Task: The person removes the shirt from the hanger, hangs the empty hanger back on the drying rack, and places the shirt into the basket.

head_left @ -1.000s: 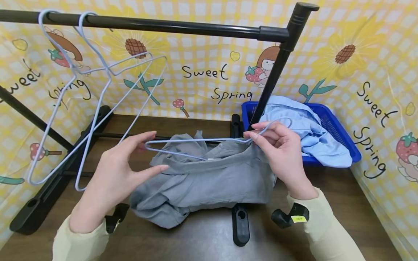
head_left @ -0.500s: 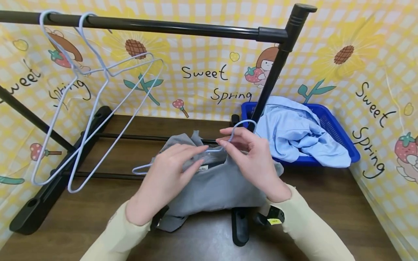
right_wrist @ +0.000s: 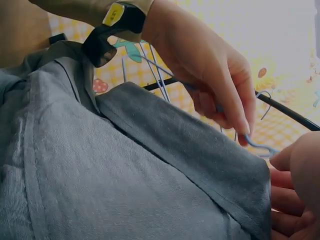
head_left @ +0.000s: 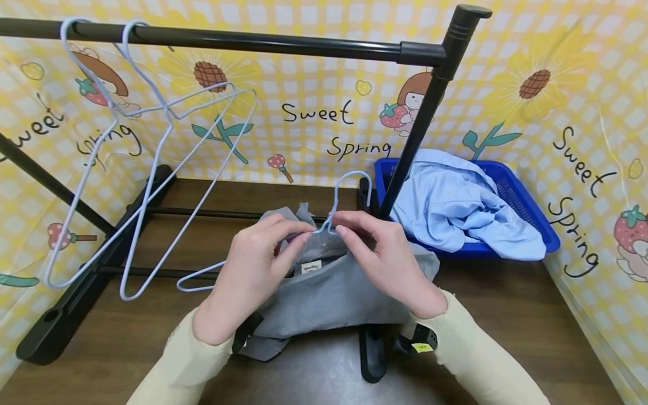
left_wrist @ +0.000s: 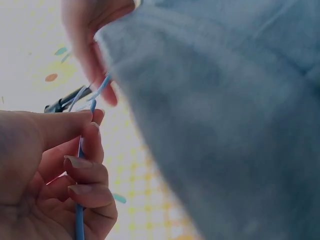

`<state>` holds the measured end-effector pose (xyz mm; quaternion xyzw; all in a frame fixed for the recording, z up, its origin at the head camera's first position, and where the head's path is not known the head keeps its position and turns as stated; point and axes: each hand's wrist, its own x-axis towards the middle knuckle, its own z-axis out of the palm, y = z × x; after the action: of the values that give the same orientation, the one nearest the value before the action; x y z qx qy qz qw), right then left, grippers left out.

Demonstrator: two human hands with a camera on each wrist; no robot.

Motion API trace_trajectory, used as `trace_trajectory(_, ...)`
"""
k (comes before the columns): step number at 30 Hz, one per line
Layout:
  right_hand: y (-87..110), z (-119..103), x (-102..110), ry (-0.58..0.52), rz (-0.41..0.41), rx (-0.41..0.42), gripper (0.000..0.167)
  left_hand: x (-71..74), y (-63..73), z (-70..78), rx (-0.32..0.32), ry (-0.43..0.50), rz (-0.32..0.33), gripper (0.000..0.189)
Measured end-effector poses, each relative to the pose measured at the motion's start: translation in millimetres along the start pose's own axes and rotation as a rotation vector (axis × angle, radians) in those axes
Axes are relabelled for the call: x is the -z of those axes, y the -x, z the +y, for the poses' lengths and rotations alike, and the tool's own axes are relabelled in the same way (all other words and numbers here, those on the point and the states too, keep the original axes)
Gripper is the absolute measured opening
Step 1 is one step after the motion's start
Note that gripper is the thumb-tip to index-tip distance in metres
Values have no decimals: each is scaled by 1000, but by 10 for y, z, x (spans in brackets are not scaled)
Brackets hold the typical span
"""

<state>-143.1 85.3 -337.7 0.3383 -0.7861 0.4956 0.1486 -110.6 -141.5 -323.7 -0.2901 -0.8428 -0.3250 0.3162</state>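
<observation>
In the head view, a light blue wire hanger (head_left: 336, 194) stands with its hook up at the neck of a grey shirt (head_left: 344, 298). My left hand (head_left: 253, 273) pinches the hanger's arm just left of the hook's base, and the wire also runs through its curled fingers in the left wrist view. My right hand (head_left: 387, 259) pinches the hanger at the base of the hook, beside the collar (right_wrist: 190, 145). The hanger's left end sticks out past my left hand. A white label (head_left: 311, 266) shows inside the collar; the hanger's right end is hidden by the shirt and hand.
Two more hangers (head_left: 152, 191) hang from the black rack's rail (head_left: 283, 42) at the left. Behind my right hand, a blue basket (head_left: 516, 191) holds a light blue garment (head_left: 455, 202). The rack's post (head_left: 420, 135) rises in front of the basket; its foot (head_left: 372, 354) reaches toward me.
My left hand has moved right and taken hold of the hanger near its neck. My right hand has moved left, bringing the hook upright at the shirt's collar.
</observation>
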Motion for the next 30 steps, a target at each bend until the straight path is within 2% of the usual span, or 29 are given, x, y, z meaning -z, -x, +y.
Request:
trace_trajectory(6, 1, 33, 57, 43, -10, -1, 25, 182, 28, -28, 4, -20, 52, 13)
trace_trajectory(14, -62, 31, 230, 97, 0, -37, 27, 532, 87, -9, 32, -103, 151, 14)
trace_trajectory(20, -195, -50, 425, 159, 90, 7, 28, 801, 146, 100, 45, -191, 217, 11)
trace_trajectory(24, -277, -139, 569, 204, 140, 26, 31, 951, 226, 110, 87, -252, 266, 11)
trace_trajectory(28, -345, -205, 669, 232, 175, 61, 32, 1114, 349, 50, 147, -322, 315, 15)
trace_trajectory(30, -380, -233, 695, 240, 190, 84, 32, 1214, 422, 8, 189, -327, 346, 17)
